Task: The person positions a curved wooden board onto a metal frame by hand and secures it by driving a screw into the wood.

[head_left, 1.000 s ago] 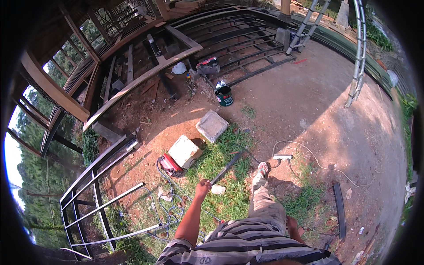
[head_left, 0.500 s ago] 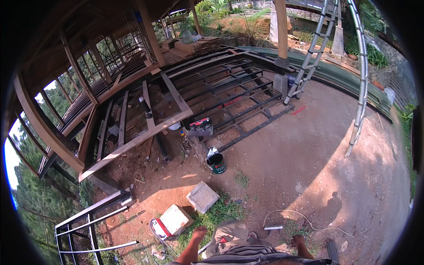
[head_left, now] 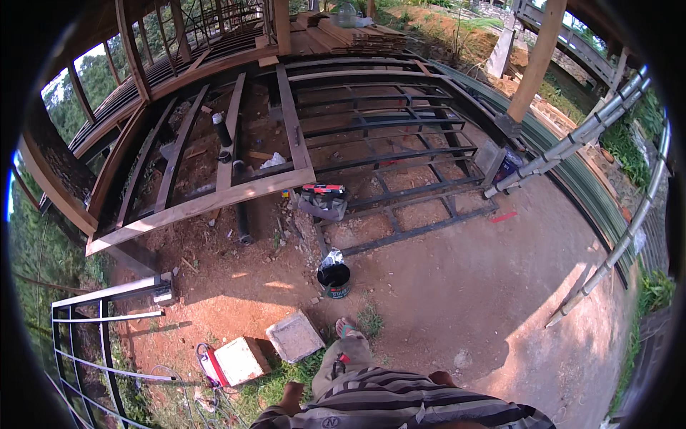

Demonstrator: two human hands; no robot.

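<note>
My left hand hangs low beside my thigh at the lower edge, nearest to the pale square blocks. On the other side of my striped shirt, my right hand shows only in part. Both are small and foreshortened, their fingers hidden, and no held thing shows. A red-tipped object sits at the front of my khaki trousers. My sandalled foot is out ahead. A dark bucket with silvery wrapping stands just beyond it, and a grey tool bag with a red top rests by the frame.
Two pale blocks lie on grass at left, with a red-and-white item against one. A black metal grid frame and timber beams stretch ahead. Bamboo-like poles lean at right. Another metal frame stands lower left.
My view has moved forward and turned, so the frames and bucket sit differently. A sandalled foot now shows ahead. Both hands appear closer in to my body. The cable and lamp-like bar have left the view.
</note>
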